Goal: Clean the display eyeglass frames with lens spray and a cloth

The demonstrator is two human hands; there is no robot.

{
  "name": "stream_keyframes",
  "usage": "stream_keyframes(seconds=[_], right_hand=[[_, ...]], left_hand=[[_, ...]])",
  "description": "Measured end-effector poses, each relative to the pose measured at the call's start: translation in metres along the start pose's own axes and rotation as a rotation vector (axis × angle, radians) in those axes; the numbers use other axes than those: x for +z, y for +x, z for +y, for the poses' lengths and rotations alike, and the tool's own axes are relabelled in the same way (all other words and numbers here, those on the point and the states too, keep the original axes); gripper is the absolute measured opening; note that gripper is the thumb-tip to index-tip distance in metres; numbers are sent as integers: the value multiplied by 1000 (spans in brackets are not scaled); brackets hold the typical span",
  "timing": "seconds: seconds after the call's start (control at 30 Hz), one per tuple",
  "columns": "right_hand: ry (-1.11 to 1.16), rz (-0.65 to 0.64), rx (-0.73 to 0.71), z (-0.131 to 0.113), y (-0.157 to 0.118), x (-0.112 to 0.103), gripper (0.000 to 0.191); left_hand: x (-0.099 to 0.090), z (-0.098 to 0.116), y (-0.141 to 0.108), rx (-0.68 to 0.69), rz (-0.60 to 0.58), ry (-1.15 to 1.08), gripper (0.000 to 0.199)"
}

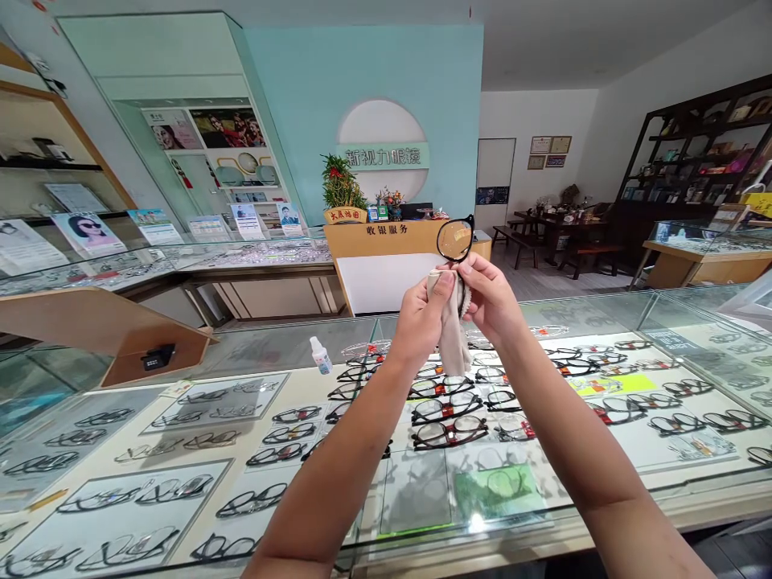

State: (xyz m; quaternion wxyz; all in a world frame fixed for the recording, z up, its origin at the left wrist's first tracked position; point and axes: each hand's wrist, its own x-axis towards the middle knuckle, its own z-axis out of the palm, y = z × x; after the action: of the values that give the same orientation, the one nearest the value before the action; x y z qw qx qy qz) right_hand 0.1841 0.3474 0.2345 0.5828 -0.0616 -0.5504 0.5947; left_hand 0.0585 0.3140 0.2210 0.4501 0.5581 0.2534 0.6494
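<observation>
A pair of dark-framed glasses (455, 240) is held up over the glass display case, one round lens showing above the fingers. A beige cloth (453, 342) is wrapped round the lower part of the glasses and hangs down. My left hand (422, 315) pinches the cloth, thumb on top, against the glasses. My right hand (491, 297) grips the frame just to the right, fingers closed on it near the bridge. The other lens is mostly hidden by cloth and fingers.
Below is a glass display case (416, 490) with rows of glasses inside. A small white bottle (321, 356) stands on its top, left of my hands. A wooden stand (150, 322) is farther left. Beyond are a service counter (392, 281) and another display case (265, 254).
</observation>
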Motion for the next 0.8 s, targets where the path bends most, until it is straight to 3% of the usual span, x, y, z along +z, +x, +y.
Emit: stream_keyframes(seconds=[0.17, 0.33, 0.57, 0.67, 0.8], right_hand=[[16, 73, -91, 0, 5, -8, 34], [-10, 92, -100, -10, 7, -14, 35], [-322, -120, -30, -28, -2, -26, 26], [-381, -230, 56, -29, -4, -25, 25], [-425, -246, 89, -24, -4, -21, 27]], left_hand=[[-8, 3, 2, -8, -152, -14, 50], [-12, 5, 7, -41, -38, -107, 58], [-36, 8, 18, -53, 148, -95, 61], [-41, 14, 18, -43, 135, -77, 63], [-40, 19, 17, -46, 71, -48, 63]])
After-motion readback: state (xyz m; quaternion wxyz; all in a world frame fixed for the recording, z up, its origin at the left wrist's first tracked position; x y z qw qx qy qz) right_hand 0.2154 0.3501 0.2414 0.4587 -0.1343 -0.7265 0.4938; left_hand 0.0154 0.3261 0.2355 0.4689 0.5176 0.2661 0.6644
